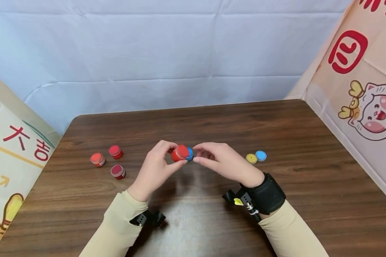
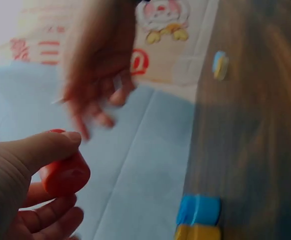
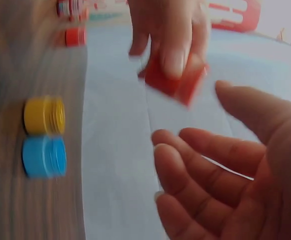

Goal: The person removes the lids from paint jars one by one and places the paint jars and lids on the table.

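Between thumb and fingers my left hand point(image 1: 157, 166) pinches a small red jar point(image 1: 181, 152), held above the middle of the table. My right hand point(image 1: 220, 159) is just to the right of it, fingers loosely bent, holding nothing and apart from the jar. Behind the red jar, partly covered by it in the head view, stands a blue jar point(image 1: 189, 154). The right wrist view shows that blue jar point(image 3: 43, 157) beside a yellow jar point(image 3: 43, 115), both lidless with threaded necks. From the head the yellow jar is hidden.
On the left of the table point(image 1: 67, 200) stand three reddish jars: an orange-red one point(image 1: 98, 159), a red one point(image 1: 115, 152) and a dark red one point(image 1: 118, 171). A yellow lid point(image 1: 251, 159) and a blue lid point(image 1: 261, 155) lie to the right, beyond my right wrist.
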`<action>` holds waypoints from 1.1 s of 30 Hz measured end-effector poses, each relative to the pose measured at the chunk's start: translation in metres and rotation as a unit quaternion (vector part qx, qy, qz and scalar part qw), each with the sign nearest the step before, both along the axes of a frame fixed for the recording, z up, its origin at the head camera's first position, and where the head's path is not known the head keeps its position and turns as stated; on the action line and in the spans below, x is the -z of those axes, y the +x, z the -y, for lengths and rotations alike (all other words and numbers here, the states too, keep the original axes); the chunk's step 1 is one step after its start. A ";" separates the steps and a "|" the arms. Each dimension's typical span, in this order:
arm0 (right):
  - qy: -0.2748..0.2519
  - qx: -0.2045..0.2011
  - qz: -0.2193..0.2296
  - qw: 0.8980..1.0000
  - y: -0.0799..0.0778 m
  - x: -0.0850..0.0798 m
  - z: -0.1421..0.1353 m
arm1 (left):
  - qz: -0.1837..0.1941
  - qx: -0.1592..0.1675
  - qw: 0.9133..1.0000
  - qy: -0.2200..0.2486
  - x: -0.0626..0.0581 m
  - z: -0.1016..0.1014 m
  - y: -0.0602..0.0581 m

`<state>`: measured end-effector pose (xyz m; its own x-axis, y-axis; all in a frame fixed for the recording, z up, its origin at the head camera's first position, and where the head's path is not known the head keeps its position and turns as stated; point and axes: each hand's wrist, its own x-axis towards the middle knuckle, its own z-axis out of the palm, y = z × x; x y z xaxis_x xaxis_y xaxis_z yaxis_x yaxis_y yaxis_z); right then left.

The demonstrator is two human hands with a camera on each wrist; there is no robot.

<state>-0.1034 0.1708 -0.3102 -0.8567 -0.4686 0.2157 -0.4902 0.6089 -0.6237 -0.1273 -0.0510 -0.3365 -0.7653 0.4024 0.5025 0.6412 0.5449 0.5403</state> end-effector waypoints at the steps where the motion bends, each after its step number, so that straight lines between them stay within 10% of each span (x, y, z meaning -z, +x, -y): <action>1: -0.007 -0.005 0.002 1.000 0.001 0.000 0.003 | -0.022 0.002 1.000 -0.012 0.001 -0.003 0.002; 11: -0.005 0.028 -0.005 1.000 0.005 0.003 0.017 | -0.173 -0.018 0.979 -0.103 0.008 -0.016 0.012; 19: -0.036 0.057 0.020 0.998 0.004 0.000 0.015 | -0.196 -0.023 0.977 -0.084 0.009 -0.018 0.013; 33: 0.041 0.014 -0.070 0.997 0.004 -0.003 0.011 | -0.166 0.026 0.985 -0.047 0.008 -0.019 0.014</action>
<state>-0.0992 0.1596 -0.3072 -0.8339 -0.4661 0.2956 -0.5508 0.6692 -0.4987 -0.1128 -0.0319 -0.3442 -0.5431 0.4930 0.6797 0.8019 0.5447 0.2455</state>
